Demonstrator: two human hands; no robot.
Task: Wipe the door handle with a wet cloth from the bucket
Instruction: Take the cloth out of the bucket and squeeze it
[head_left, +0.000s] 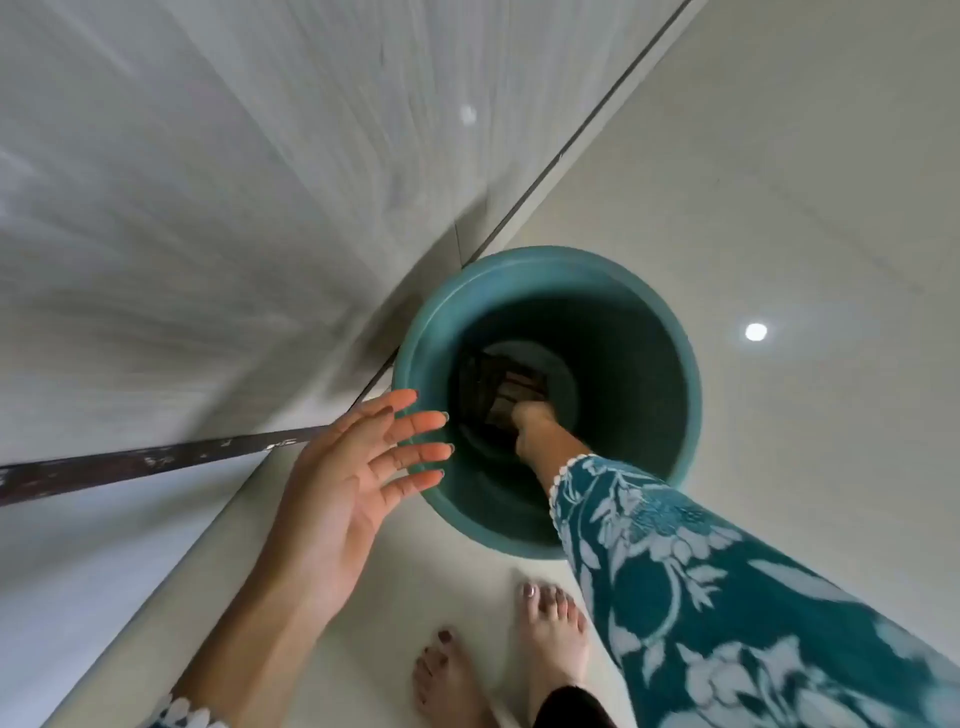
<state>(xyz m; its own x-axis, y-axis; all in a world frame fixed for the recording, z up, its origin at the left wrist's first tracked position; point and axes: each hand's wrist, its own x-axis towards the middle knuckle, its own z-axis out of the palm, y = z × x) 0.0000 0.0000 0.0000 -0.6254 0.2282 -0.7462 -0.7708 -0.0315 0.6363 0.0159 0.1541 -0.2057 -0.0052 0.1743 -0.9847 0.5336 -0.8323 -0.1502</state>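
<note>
Deep teal plastic bucket (644, 332), twelve o'clock of my feet: my right hand (530, 421) grasps dark sodden cloth (498, 389) at bottom; my left hand (358, 462), splayed and empty, nine o'clock at rim, likely steadying.

One view only — from the person's head, facing almost straight down. The bucket (545, 400) sits just right of centre, its mouth open to the lens, close below. The wall (208, 182) fills ten o'clock, bare feet (519, 660) lie at six, and floor (779, 182) spreads toward two o'clock.
</note>
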